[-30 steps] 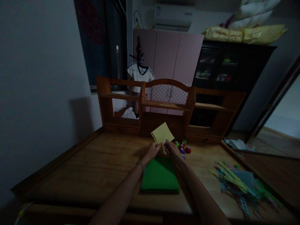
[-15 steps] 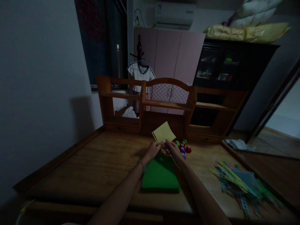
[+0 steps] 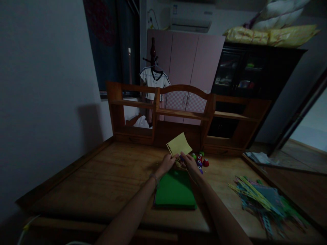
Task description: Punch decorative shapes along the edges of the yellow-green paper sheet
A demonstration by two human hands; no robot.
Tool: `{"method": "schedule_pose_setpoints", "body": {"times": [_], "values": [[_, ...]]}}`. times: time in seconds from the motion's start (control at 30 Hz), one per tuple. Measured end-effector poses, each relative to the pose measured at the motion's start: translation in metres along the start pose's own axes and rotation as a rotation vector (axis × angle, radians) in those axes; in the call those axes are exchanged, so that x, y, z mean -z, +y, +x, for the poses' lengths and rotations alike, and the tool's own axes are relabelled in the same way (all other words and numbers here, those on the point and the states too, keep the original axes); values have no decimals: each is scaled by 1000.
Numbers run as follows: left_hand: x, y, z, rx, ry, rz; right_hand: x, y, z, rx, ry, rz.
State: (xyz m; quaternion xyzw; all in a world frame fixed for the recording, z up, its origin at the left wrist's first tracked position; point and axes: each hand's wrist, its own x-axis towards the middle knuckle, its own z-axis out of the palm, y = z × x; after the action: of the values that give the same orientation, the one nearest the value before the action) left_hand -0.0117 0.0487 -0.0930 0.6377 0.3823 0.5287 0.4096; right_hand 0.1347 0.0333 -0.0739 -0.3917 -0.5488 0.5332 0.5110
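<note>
A yellow sheet of paper (image 3: 179, 144) with a row of dark holes along its left edge is tilted up above the table. My left hand (image 3: 168, 162) pinches its lower left part between thumb and fingers. At the lower edge of the sheet, my right hand (image 3: 190, 163) is closed on a small purple thing (image 3: 182, 158), mostly hidden by the fingers. Several small rounded red, purple and green pieces with white tops, among them a red piece (image 3: 205, 162), stand just right of that hand. Below both hands lies a stack of green sheets (image 3: 175, 192).
A jumbled pile of coloured, perforated strips and sheets (image 3: 258, 195) lies on the wooden table (image 3: 114, 177) at right. A wooden shelf unit (image 3: 182, 114) runs along the table's back edge. Tiny scraps lie near the hands.
Both hands stay almost where they were, with the yellow sheet and the purple thing still held. The whole view has shifted very slightly.
</note>
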Motion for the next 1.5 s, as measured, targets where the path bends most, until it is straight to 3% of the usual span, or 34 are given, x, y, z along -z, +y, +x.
{"method": "schedule_pose_setpoints", "body": {"times": [0.33, 0.6, 0.97, 1.2, 1.5], "values": [[-2, 2, -1, -22, 18, 74, 2, 3, 2, 1, 14, 16], [-11, 1, -6, -6, 35, 51, -2, -4, -9, 115, 26, 81], [-11, 4, -7, 41, 67, 23, 0, 1, -4, 81, 29, 52], [-8, 1, -4, 65, 134, 19, -2, -2, 2, -45, 14, -11], [-5, 4, -4, 47, 193, 87, 2, -3, 0, 23, -23, 33]]}}
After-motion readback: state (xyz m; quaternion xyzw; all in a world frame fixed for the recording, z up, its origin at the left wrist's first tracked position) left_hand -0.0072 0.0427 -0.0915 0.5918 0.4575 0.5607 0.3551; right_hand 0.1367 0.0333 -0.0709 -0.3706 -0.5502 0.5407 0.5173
